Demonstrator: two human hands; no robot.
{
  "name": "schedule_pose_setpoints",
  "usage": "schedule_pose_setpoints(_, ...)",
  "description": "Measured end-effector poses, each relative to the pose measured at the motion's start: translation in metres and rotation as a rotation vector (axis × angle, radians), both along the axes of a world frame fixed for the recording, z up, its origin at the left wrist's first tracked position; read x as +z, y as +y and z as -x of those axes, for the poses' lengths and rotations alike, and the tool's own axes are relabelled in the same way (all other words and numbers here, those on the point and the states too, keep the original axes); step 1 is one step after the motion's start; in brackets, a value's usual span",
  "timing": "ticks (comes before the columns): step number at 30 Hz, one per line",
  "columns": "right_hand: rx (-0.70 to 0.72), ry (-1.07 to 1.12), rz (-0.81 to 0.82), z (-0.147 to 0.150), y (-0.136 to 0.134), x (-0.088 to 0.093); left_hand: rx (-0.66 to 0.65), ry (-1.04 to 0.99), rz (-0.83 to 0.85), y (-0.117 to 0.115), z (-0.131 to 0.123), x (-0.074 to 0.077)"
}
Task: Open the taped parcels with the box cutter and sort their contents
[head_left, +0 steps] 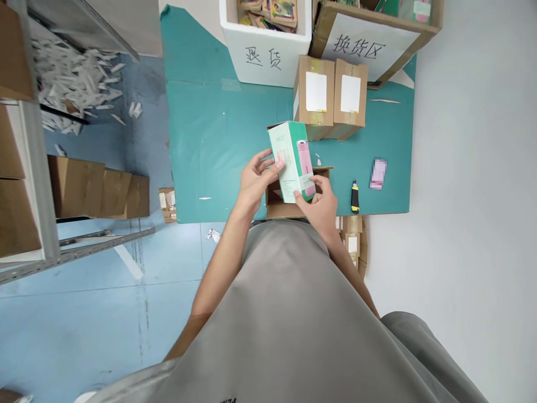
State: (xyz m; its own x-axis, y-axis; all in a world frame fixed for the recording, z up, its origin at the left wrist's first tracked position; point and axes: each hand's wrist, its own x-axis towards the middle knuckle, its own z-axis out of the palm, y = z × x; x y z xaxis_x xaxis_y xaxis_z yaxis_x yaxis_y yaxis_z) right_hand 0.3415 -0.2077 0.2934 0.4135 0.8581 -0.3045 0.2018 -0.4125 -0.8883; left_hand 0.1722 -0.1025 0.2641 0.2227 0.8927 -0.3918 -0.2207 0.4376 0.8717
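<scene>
A green and white product box (292, 159) with a pink bottle pictured on it is held upright above an open cardboard carton (277, 206) at the near edge of the teal table (210, 145). My left hand (255, 182) grips the box's left side, thumb on its white face. My right hand (319, 206) pinches the box's lower right corner. Both hands are closed on the box.
Two taped cardboard parcels (329, 98) with white labels stand behind the box. A white foam bin (268, 53) and a labelled cardboard bin (373, 45) sit at the back. A yellow-black utility knife (354, 197) and a small pink item (378, 173) lie right. Cartons (98, 187) and shelving (29, 168) stand left.
</scene>
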Motion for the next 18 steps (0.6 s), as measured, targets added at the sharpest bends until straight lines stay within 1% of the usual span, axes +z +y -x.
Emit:
schedule_pose_setpoints(2,-0.030,0.230,-0.009,-0.012,0.000,0.001,0.001,-0.032,0.049,-0.001,0.003,-0.002)
schedule_pose_setpoints(5,-0.015,0.594,0.022,-0.021,-0.003,0.001,-0.052,-0.101,0.098,-0.003,0.003,-0.004)
schedule_pose_setpoints(8,0.011,0.873,0.044,-0.014,-0.010,-0.002,-0.151,-0.190,0.128,-0.008,-0.002,-0.002)
schedule_pose_setpoints(10,0.004,0.963,0.063,-0.006,-0.015,-0.007,-0.190,-0.213,0.135,-0.012,-0.005,0.001)
schedule_pose_setpoints(12,0.005,0.945,0.094,-0.003,-0.019,-0.012,-0.180,-0.185,0.132,-0.014,-0.007,0.004)
schedule_pose_setpoints(13,0.008,0.884,0.103,-0.003,-0.020,-0.013,-0.157,-0.154,0.125,-0.014,-0.007,0.005)
schedule_pose_setpoints(16,0.017,0.549,0.067,-0.014,-0.021,-0.013,-0.061,-0.032,0.089,-0.011,-0.006,0.003)
schedule_pose_setpoints(18,0.051,0.324,0.042,-0.021,-0.021,-0.008,-0.007,0.041,0.070,-0.009,-0.006,0.000)
